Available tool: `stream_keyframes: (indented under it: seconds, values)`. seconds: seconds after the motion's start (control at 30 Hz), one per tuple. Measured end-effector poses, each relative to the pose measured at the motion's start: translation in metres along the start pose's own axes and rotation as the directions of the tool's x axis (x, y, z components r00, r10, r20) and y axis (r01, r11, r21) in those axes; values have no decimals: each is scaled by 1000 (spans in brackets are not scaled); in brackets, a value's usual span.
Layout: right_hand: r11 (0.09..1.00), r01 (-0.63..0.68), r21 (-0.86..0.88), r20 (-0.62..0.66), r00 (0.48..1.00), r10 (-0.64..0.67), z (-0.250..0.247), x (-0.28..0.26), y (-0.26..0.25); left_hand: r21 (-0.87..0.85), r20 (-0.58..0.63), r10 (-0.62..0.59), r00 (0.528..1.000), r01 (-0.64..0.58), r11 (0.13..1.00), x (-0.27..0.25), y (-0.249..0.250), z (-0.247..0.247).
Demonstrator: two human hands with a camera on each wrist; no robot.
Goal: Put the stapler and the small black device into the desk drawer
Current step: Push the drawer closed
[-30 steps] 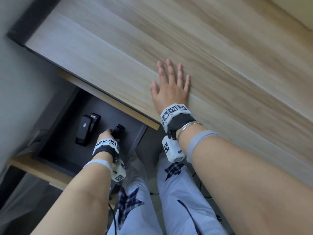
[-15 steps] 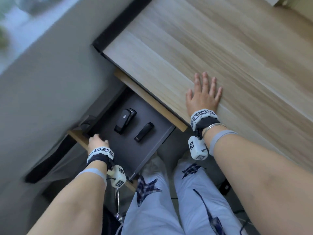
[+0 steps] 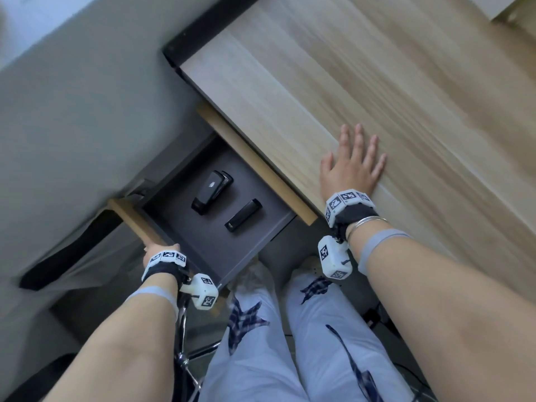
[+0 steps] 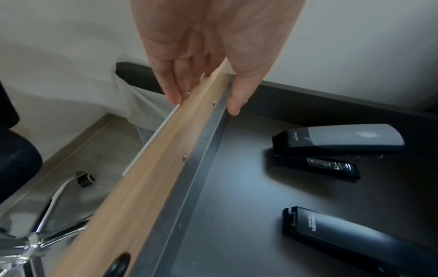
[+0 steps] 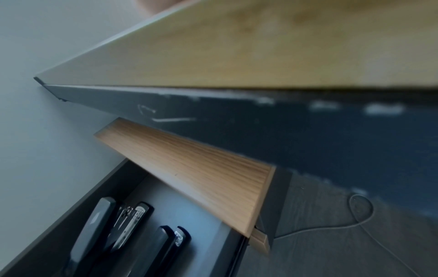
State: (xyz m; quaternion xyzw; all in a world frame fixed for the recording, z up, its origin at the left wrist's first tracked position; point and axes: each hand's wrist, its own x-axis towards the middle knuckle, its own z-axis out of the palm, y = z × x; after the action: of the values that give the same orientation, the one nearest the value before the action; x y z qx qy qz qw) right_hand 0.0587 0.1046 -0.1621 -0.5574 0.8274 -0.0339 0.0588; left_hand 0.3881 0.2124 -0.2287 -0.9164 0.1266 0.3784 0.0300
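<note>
Stapler [image 3: 211,192] and small black device [image 3: 243,215] lie side by side, apart, inside the open drawer [image 3: 232,256]. I see my left hand [image 4: 208,56] pinching its wooden front panel [image 4: 147,168]; right hand [image 3: 352,169] rests flat, fingers straight, on the bench [image 3: 377,82].

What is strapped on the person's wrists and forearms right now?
Both forearms are bare, with no sleeves. Behind each of the left hand and right hand sits a black wrist strap topped by white blocks printed with black square markers, with a white marker cube beneath. A pale grey band circles each forearm; the right wrist also has a thin silver bangle.
</note>
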Motion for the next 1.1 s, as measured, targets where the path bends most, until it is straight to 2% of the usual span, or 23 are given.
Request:
stream_keyframes:
  seconds: [0.13,0.27,0.4,0.6,0.9,1.1]
  values:
    - [1000,4,1,2,1000,-4,-1,-1,0,-6,-19,38,999,-38,999,-14,20,1]
    - [1000,3,-3,10,1000,-3,-4,-1,-1,-27,22,85,996,-84,996,-24,41,10]
    - [1000,3,3,17,1000,-3,-4,-1,0,13,38,192,981,-192,981,-28,62,23]
    - [1000,-1,11,9,1000,1,-4,0,-1,36,65,366,928,-368,929,-40,106,40]
    - [1000,4,-1,15,1000,-4,-6,0,-1,24,222,461,859,-478,878,-56,160,61]
    - [1000,-7,-5,11,1000,7,-9,1,-2,-59,261,548,795,-553,831,-69,180,76]
